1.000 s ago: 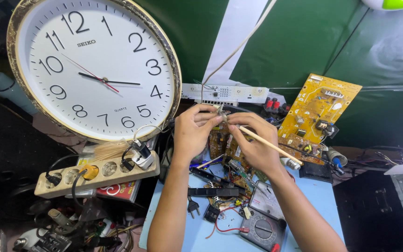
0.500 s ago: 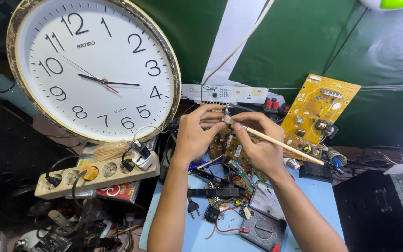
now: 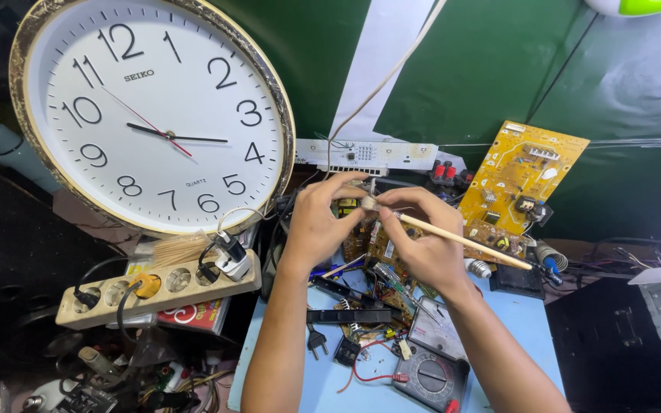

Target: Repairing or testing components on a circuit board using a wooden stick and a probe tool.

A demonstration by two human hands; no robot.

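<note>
Light-blue tabletop — multimeter, black plug, circuit boards.

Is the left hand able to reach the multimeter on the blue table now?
Probably yes. The multimeter lies uncovered near the table's front edge, between both forearms. But the left hand is busy at the brush tip with the right hand.

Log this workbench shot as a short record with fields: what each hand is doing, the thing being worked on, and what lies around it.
left hand: pinches the brush tip at the board
right hand: holds a thin wooden-handled brush
work piece: brown circuit board under both hands
behind: yellow circuit board propped upright
left side: round wall clock, power strip with plugs
front: multimeter on blue table
</note>
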